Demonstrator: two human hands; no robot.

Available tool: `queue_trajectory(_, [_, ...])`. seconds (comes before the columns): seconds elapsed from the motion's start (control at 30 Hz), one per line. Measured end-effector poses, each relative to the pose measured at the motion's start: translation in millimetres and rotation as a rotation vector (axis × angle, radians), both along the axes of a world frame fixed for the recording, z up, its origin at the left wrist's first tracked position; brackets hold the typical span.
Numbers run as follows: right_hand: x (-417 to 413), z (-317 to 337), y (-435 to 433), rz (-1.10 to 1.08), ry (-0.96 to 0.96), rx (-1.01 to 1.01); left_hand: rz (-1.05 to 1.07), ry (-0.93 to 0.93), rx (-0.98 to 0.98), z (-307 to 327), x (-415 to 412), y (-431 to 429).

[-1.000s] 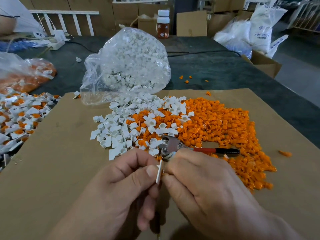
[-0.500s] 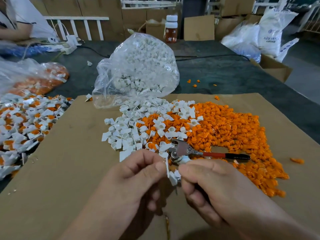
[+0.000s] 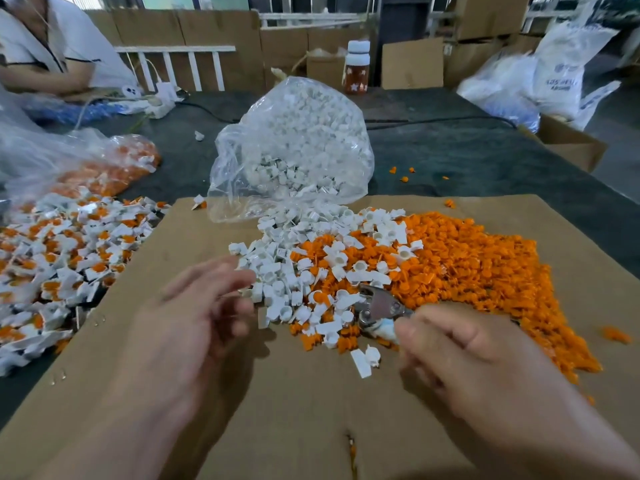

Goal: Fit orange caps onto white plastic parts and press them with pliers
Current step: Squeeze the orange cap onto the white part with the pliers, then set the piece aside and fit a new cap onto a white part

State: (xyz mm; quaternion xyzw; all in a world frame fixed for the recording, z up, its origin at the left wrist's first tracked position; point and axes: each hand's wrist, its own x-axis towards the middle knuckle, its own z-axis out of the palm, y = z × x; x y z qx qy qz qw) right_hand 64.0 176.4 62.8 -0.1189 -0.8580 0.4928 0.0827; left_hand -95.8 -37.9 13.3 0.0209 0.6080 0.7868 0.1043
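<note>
Orange caps [image 3: 467, 265], white parts [image 3: 277, 271] heaped — pliers [image 3: 379, 304] among

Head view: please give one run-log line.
left hand open | right hand over silver metal pliers, grip unclear | small white plastic part loose on brown cardboard sheet

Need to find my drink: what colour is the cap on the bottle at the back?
White cap; head view shows it best.

Pliers [image 3: 379, 308]: only the metal head shows, the handles are buried under the right hand [image 3: 460, 344], no telling if it grips them. Left of the pliers, the left hand [image 3: 194, 317] is motion-smeared. Way further left, the pile of capped parts [image 3: 59, 258] runs off the edge of view.
</note>
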Motion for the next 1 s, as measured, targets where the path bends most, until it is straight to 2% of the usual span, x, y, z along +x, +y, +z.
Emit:
queue_trajectory(0.07, [2, -1, 11, -0.192, 0.130, 0.251, -0.008, 0.244, -0.412, 1, 17, 10])
queue_trajectory(0.13, [1, -2, 30, -0.390, 0.170, 0.501, -0.019, 0.465, -0.680, 3, 29, 13])
queue_trajectory(0.2, [0, -1, 54, -0.503, 0.096, 0.736, -0.071, 0.607, -0.868, 7, 38, 18])
queue_trajectory(0.27, [1, -3, 81, -0.566, -0.091, 0.911, -0.112, 0.667, -0.947, 9, 43, 23])
queue_trajectory(0.37, [4, -4, 99, -0.605, -0.309, 0.902, -0.099, 0.665, -1.022, 8, 42, 22])
queue_trajectory(0.47, [7, -4, 102, -0.552, -0.428, 0.818, -0.081, 0.653, -1.175, 6, 42, 22])
queue_trajectory(0.57, [10, 2, 105, -0.503, -0.517, 0.759, -0.067, 0.651, -1.232, 1, 40, 22])
queue_trajectory(0.73, [15, 2, 110, -0.380, -0.658, 0.849, -0.085, 0.726, -1.282, 2, 40, 23])
queue_trajectory(0.83, [25, -4, 114, -0.294, -0.696, 0.858, -0.069, 0.766, -1.284, 2, 38, 22])
queue_trajectory(1.0, [33, -20, 120, -0.347, -0.567, 0.926, -0.057, 0.801, -1.296, 1, 38, 23])
